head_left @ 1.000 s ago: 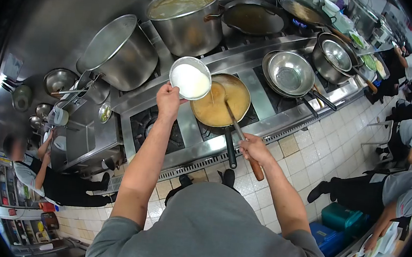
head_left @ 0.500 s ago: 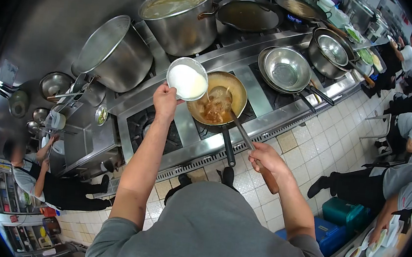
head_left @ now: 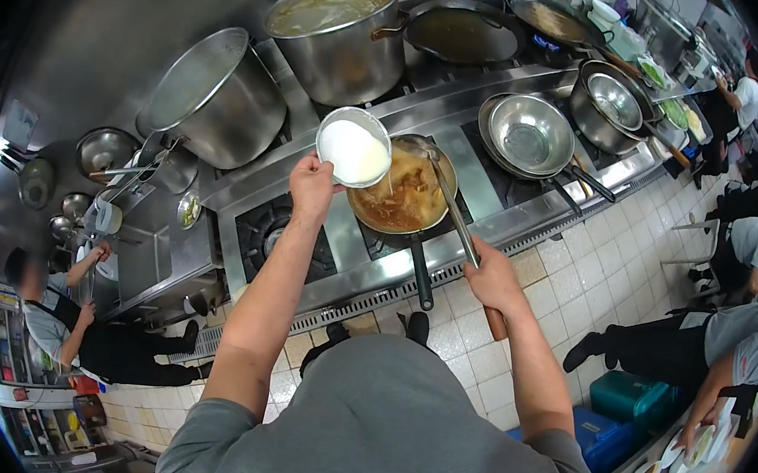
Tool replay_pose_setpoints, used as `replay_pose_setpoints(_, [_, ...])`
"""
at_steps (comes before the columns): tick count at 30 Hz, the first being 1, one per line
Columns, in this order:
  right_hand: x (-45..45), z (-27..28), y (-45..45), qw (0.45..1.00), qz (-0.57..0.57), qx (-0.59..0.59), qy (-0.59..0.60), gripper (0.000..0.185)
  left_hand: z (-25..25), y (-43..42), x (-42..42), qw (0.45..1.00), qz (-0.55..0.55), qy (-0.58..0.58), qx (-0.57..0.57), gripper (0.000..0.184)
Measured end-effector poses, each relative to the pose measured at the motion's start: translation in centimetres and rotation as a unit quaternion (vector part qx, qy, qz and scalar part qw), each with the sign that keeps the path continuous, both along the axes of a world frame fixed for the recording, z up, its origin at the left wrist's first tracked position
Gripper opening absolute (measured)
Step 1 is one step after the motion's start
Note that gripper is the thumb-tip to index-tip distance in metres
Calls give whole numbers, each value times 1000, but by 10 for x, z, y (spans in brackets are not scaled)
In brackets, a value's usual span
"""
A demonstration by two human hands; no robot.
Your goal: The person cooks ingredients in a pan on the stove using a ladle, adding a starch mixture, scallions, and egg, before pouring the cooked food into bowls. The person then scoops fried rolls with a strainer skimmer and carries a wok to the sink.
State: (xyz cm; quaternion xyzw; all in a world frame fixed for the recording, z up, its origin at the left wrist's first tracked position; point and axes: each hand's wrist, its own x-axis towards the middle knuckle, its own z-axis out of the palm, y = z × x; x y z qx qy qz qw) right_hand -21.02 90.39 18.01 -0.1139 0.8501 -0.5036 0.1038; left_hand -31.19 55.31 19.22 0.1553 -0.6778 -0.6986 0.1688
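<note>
My left hand (head_left: 313, 187) is closed on the rim of a clear bowl (head_left: 353, 147) of white liquid. The bowl is tilted over the left edge of a frying pan (head_left: 425, 223), and a thin pale stream runs from its lip. Brown, bubbling sauce (head_left: 402, 204) fills the pan, which sits on a burner with its black handle (head_left: 421, 276) toward me. My right hand (head_left: 494, 278) is wrapped round the long handle of a ladle (head_left: 455, 209). The ladle's head rests at the pan's far side, partly in the sauce.
Two big stockpots (head_left: 333, 61) stand behind the left burners. Metal bowls and pans (head_left: 532, 135) are stacked to the right, with a wok of dark liquid (head_left: 462, 35) behind. Co-workers (head_left: 731, 339) stand right, another (head_left: 73, 327) left. Blue and green bins (head_left: 591, 435) are behind me.
The ladle's head has moved from the pan's middle to its far edge, and my right hand has shifted forward. The bowl in my left hand has moved slightly right.
</note>
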Motion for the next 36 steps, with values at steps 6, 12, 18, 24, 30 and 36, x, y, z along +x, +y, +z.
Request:
replay_pose_setpoints(6, [-16, -51, -20, 986, -14, -73, -146, 30, 2, 1, -2, 1000, -6, 4, -9, 20])
replay_pose_setpoints(12, [0, -58, -21, 715, -6, -473, -515, 22, -1, -1, -7, 1000, -6, -29, -1, 22])
replay_pose_setpoints(18, [21, -17, 4, 753, -11, -437, -492, 24, -1, 0, -6, 1000, -3, -3, -12, 20])
replay_pose_setpoints(24, [27, 3, 21, 913, 9, -240, -330, 14, 2, 2, -5, 1000, -2, -13, -21, 19])
replay_pose_setpoints(30, [24, 53, 21, 966, -9, -69, -249, 29, 2, 0, -8, 1000, -4, -17, 0, 23])
replay_pose_setpoints(36, [0, -9, 14, 995, 3, 96, 9, 42, 6, 3, -8, 999, 4, 1, -45, 18])
